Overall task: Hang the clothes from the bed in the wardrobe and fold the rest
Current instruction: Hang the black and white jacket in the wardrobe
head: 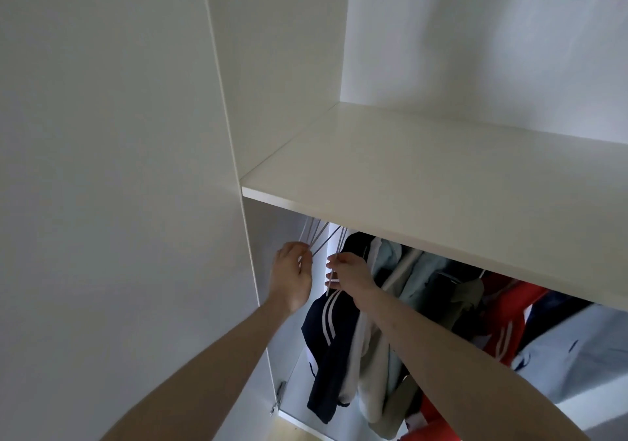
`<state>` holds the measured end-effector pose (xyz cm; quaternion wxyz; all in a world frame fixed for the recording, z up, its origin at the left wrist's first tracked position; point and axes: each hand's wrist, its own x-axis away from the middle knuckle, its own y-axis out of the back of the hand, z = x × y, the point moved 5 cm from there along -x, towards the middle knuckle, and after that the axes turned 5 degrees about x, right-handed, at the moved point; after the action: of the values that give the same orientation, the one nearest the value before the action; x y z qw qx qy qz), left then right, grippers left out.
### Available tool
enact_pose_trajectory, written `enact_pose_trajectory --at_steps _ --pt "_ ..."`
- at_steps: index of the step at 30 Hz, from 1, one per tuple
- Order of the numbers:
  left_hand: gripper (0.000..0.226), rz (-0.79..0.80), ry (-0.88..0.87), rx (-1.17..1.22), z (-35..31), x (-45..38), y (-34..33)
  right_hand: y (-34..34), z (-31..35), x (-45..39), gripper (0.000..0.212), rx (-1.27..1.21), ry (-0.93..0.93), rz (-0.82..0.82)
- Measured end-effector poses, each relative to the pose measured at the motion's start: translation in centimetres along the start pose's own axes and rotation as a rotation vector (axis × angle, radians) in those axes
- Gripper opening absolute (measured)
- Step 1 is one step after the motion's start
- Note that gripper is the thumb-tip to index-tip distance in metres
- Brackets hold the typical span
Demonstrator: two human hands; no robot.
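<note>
Under the wardrobe shelf (441, 182), both hands grip empty wire hangers (319, 236): left hand (292, 277) pinches a bunch, right hand (350, 274) holds one. Hung clothes (390, 321) sit just right of them, below the shelf.

Hanger hooks (317, 233) and rail hidden behind shelf (441, 182).

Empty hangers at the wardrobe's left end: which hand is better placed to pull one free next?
Probably the right hand: it already pinches one white hanger set apart from the rest. The left hand grips the bunched empty hangers, so it looks better suited to holding them back.
</note>
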<state>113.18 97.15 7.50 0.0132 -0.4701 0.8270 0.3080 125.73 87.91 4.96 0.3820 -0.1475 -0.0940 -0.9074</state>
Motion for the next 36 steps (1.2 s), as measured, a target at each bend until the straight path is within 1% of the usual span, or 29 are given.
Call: enact_pose_trajectory --at_steps 3,7,13,15,18,23,27,31,34,36 --pt "0.025 -0.043 -0.014 0.041 -0.9 0.5 0.3 0.3 -0.5 0.0 0.017 0.012 -0.038 -0.055" --pt "0.024 -0.099 0.008 0.059 -0.5 1.1 1.5 0.7 -2.0 0.8 0.02 -0.063 -0.058 -0.068" --pt "0.023 -0.075 0.009 0.034 1.4 2.4 2.4 2.2 -3.3 2.9 0.016 -0.057 -0.005 -0.084" --pt "0.023 -0.086 0.04 0.058 1.4 2.2 2.4 3.4 -3.1 3.6 0.015 -0.005 0.008 -0.122" --pt "0.025 -0.147 0.08 0.081 1.0 2.1 2.4 5.2 -3.0 4.2 0.009 0.074 0.024 -0.179" --pt "0.024 -0.223 0.03 0.022 1.0 3.6 2.3 6.7 -2.2 5.5 0.011 0.151 0.086 -0.207" --pt "0.026 -0.204 0.105 0.042 2.0 3.5 1.8 6.6 -0.3 6.1 0.01 0.159 0.142 -0.208" --pt "0.031 -0.171 0.118 0.031 2.3 2.9 1.5 5.1 1.3 5.5 0.009 0.119 0.098 -0.18" --pt "0.029 -0.137 0.139 0.022 2.9 2.7 1.3 3.9 0.5 6.1 0.012 0.219 0.082 -0.144" --pt "0.028 -0.109 0.143 0.008 3.2 2.6 1.2 3.3 -0.8 7.1 0.01 0.285 0.077 -0.128"
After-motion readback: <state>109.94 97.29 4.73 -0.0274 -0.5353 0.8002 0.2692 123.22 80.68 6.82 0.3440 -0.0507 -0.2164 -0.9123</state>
